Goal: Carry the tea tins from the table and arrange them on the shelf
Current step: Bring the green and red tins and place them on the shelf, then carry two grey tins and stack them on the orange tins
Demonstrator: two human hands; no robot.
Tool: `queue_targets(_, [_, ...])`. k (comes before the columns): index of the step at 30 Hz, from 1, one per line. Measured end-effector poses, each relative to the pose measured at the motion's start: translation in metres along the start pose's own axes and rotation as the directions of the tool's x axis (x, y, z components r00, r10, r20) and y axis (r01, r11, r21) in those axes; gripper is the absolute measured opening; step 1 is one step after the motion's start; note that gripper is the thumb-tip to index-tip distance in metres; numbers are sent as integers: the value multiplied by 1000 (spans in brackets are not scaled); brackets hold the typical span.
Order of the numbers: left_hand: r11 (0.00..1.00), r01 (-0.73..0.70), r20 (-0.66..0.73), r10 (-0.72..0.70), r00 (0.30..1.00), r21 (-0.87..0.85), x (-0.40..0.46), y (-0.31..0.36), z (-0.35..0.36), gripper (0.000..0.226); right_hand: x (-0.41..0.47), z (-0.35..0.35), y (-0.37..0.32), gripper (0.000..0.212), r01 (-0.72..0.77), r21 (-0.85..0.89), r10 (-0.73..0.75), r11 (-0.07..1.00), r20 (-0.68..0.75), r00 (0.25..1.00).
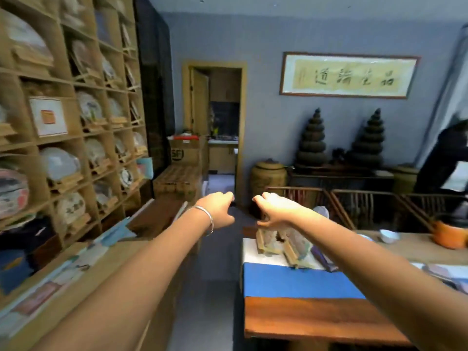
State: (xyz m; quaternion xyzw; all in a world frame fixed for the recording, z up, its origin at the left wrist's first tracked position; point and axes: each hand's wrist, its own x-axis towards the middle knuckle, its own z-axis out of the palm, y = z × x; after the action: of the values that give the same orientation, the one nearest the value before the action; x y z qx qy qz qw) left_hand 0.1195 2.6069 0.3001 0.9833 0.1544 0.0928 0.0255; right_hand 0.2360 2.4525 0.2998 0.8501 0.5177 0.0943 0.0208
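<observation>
Two tea items on stands (282,243) are sitting on the table (316,315); her right hand (274,211) is curling over one, grip unclear, left hand (219,207) loosely curled, empty. Next, she's needing firm hold.

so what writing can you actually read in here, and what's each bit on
"SF": printed dark on the cardboard box stacked by the doorway.
"品 生 論 道" (left to right "道 論 生 品"): brushed on the framed scroll on the wall; the middle characters are uncertain.
Wrapped tea cakes on the shelf: print too blurred to read.
</observation>
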Motion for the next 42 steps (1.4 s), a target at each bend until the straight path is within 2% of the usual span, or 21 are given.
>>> queue_targets(5, [983, -153, 55, 159, 986, -98, 72, 124, 44, 51, -77, 15, 125, 74, -195, 34, 193, 980, 58, 979])
queue_targets(9, [955, -271, 156, 288, 945, -123, 119, 213, 77, 58, -132, 28, 208, 71, -361, 5, 358, 932, 122, 926])
queue_targets(12, [918, -375, 204, 395, 896, -131, 153, 269, 98, 55, -165, 39, 259, 63, -470, -1, 464, 882, 163, 871])
queue_targets(17, [831, -533, 236, 557, 796, -163, 213, 351, 129, 51, -203, 63, 333, 69, -600, -41, 594, 799, 209, 777])
queue_targets(20, [788, -588, 240, 616, 750, -185, 252, 397, 149, 46, -220, 75, 377, 64, -668, -47, 660, 743, 222, 718])
queue_targets(26, [724, -666, 325, 683, 654, -182, 322, 482, 191, 56, -257, 94, 455, 59, -808, -70, 789, 585, 281, 547])
queue_targets(30, [645, -743, 322, 751, 576, -177, 343, 526, 219, 45, -281, 116, 492, 59, -858, -86, 826, 506, 333, 454])
queue_targets(34, [618, -764, 374, 763, 527, -183, 364, 566, 251, 53, -296, 142, 532, 61, -877, -88, 831, 473, 374, 411])
queue_targets(38, [622, -759, 399, 756, 519, -192, 389, 607, 279, 51, -305, 172, 583, 63, -874, -70, 813, 480, 411, 413])
queue_targets(42, [657, -728, 422, 726, 542, -196, 419, 644, 313, 53, -309, 208, 636, 67, -859, -29, 774, 511, 452, 445])
